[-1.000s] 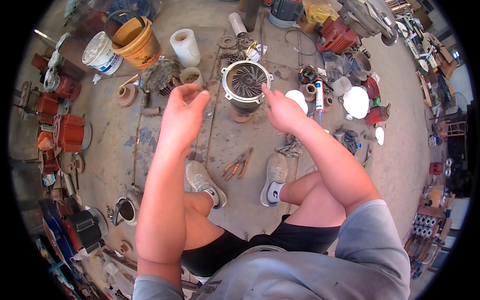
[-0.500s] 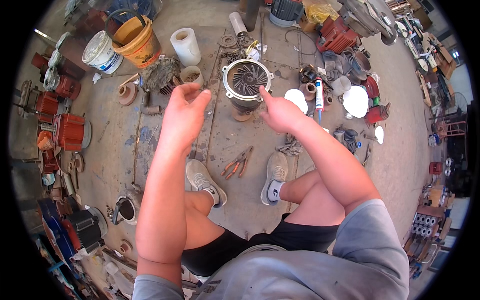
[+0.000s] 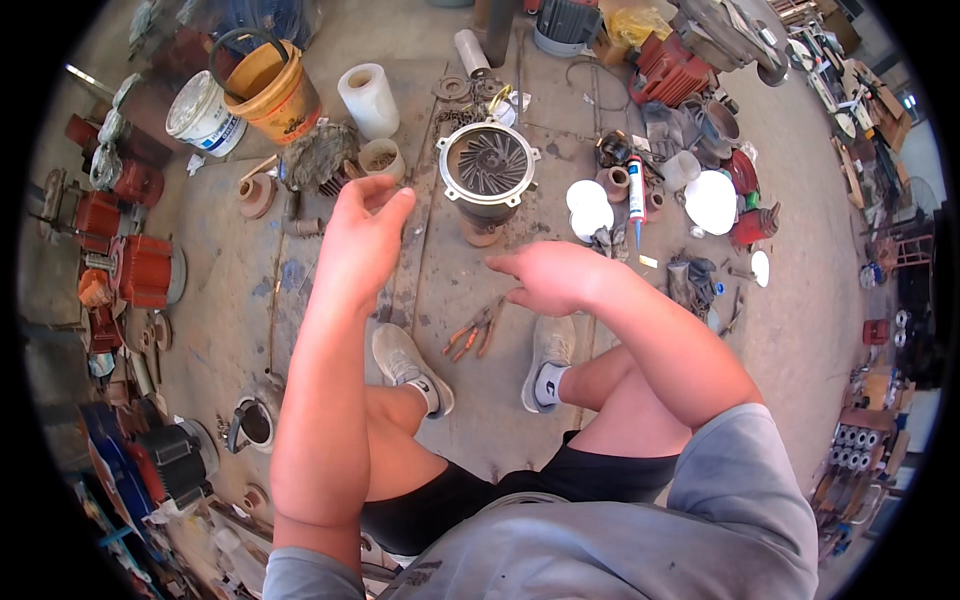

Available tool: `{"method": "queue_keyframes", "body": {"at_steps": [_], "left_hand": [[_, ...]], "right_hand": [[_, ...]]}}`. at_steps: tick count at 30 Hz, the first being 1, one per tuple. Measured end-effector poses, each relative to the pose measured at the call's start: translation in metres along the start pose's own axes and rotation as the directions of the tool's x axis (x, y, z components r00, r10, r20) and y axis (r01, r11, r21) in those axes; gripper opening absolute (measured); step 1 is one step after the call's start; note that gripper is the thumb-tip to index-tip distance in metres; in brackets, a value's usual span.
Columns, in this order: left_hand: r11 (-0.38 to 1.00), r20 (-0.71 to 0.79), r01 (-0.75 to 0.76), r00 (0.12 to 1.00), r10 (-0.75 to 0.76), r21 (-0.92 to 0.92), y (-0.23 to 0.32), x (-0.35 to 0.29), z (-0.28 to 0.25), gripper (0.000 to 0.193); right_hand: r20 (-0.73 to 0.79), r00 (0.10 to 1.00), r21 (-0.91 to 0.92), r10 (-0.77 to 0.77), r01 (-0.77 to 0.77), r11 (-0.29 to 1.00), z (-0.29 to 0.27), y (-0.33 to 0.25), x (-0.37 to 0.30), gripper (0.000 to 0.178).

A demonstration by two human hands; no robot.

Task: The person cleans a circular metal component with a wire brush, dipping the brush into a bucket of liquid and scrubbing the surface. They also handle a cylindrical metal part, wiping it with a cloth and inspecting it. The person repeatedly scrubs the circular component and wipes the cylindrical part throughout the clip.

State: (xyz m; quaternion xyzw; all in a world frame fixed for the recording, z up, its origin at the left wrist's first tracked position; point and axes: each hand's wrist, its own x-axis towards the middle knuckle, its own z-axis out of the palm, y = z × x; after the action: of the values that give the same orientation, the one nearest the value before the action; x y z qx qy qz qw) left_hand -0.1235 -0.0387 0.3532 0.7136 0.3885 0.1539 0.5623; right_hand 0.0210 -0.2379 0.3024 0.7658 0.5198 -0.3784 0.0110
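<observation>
Straight ahead on the floor stands a round metal motor housing (image 3: pixel 490 166), its dark bladed face turned up inside a pale ring with lugs. My left hand (image 3: pixel 362 240) hovers to the left of it, fingers loosely bent and thumb apart, with nothing visible in the grasp. On the near right side, my right hand (image 3: pixel 560 278) is also raised, index finger and thumb stretched out and apart; it touches nothing I can see. Below its fingertips lie pliers (image 3: pixel 474 329) with orange handles, between my shoes.
Beyond my left hand stand an orange bucket (image 3: pixel 268 95), a white bucket (image 3: pixel 205 115), a roll of clear film (image 3: pixel 368 102) and a small cup (image 3: pixel 382 158). To the right are a sealant tube (image 3: pixel 637 195), white discs (image 3: pixel 711 203) and a red motor (image 3: pixel 668 70). Red motors (image 3: pixel 143 268) line the left.
My right hand has drawn back from the housing's rim toward me, nearer the pliers. My left hand has dropped slightly. The housing appears a little farther left in the picture.
</observation>
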Motion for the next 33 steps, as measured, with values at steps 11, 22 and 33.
{"method": "queue_keyframes", "body": {"at_steps": [11, 22, 33], "left_hand": [[0.999, 0.019, -0.019, 1.0, 0.018, 0.031, -0.007, 0.003, 0.008, 0.05], [0.994, 0.025, -0.038, 0.999, 0.036, 0.104, -0.005, -0.003, 0.011, 0.051], [0.982, 0.021, -0.026, 1.0, 0.023, 0.185, -0.006, -0.004, 0.008, 0.052]], "right_hand": [[-0.104, 0.991, -0.01, -0.083, 0.082, 0.997, 0.002, 0.005, -0.012, 0.064], [-0.058, 0.998, -0.025, -0.038, 0.037, 0.999, -0.003, 0.011, -0.017, 0.068], [-0.088, 0.995, -0.044, -0.054, 0.051, 0.998, -0.007, 0.009, -0.021, 0.066]]}}
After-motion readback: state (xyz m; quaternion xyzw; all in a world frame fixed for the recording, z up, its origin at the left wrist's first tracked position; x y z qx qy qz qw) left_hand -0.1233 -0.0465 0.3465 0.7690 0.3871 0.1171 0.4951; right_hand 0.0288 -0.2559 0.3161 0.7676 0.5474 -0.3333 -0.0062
